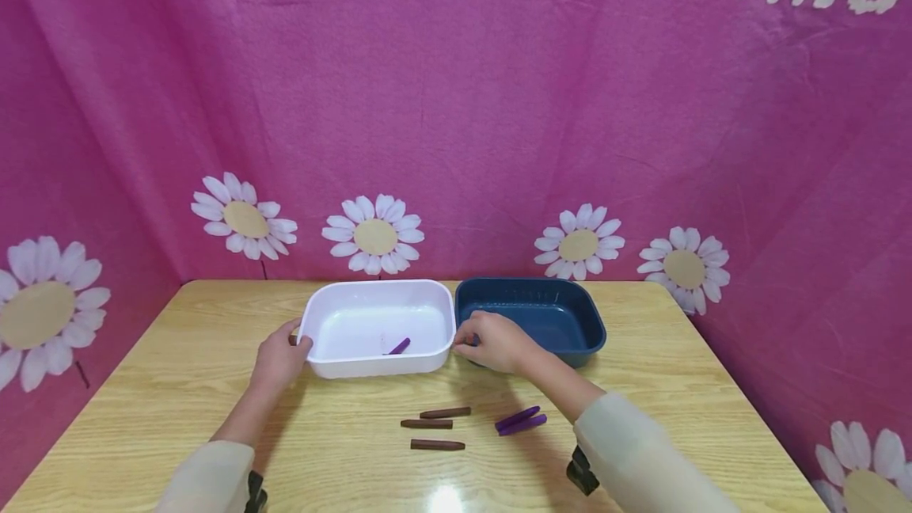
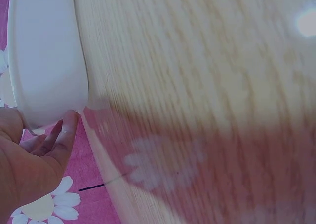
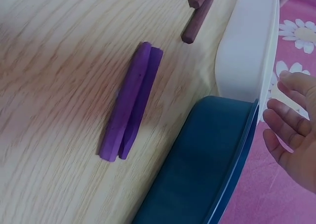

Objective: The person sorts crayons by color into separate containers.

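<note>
The left hand point(image 1: 278, 358) grips the left end of a white plastic basin point(image 1: 378, 366), thumb at its rim; in the left wrist view its fingers point(image 2: 63, 140) curl against the basin's outside. Inside that basin lies a purple crayon point(image 1: 399, 346). Over the meeting rims of the white basin and a dark blue basin point(image 1: 556, 323), the right hand point(image 1: 495, 341) hovers with loosely bent fingers. Nothing shows between those fingers point(image 3: 286, 118) in the right wrist view. On the table, two purple crayons point(image 3: 126, 105) lie side by side in front of the blue basin.
Three brown crayons point(image 1: 438, 445) lie on the wooden table point(image 1: 342, 457) in front of the white basin. Both basins stand near the back edge. A pink curtain point(image 1: 427, 101) printed with daisies surrounds the table at the back and sides.
</note>
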Available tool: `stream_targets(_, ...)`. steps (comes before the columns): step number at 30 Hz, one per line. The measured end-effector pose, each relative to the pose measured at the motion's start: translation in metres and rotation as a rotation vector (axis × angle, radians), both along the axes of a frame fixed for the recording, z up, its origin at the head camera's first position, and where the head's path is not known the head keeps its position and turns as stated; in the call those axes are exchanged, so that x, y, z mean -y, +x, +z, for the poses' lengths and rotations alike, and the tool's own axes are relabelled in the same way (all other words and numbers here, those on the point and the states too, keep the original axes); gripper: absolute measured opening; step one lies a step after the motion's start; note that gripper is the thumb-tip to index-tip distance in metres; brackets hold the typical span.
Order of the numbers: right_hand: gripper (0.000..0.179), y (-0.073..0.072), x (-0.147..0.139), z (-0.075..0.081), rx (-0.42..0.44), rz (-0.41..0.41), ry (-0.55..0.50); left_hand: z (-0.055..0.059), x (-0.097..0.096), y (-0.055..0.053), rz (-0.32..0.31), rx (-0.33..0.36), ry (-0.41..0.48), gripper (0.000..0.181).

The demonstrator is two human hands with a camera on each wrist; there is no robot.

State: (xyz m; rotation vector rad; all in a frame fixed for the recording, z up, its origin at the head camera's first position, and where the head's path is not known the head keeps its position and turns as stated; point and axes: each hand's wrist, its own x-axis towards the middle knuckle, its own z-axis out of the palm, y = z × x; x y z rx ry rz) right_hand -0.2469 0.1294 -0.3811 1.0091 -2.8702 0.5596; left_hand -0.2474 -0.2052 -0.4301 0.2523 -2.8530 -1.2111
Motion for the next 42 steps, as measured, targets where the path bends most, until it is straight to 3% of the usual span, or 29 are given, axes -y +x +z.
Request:
stream_targets(13,0.010,0.007,-0.012,-0.005,0.038,0.023,-0.006,-0.003,0.000,0.000,0.014,0.005,0.008,0.052)
stream_targets(26,0.009,0.019,-0.043,-0.018,0.168,0.016,-0.105,-0.003,0.002,-0.003,0.019,0.002,-0.002,0.052)
stream_targets(42,0.012,0.030,-0.079,-0.036,0.251,0.024,-0.114,-0.003,0.001,-0.002,0.020,0.004,0.013,0.052)
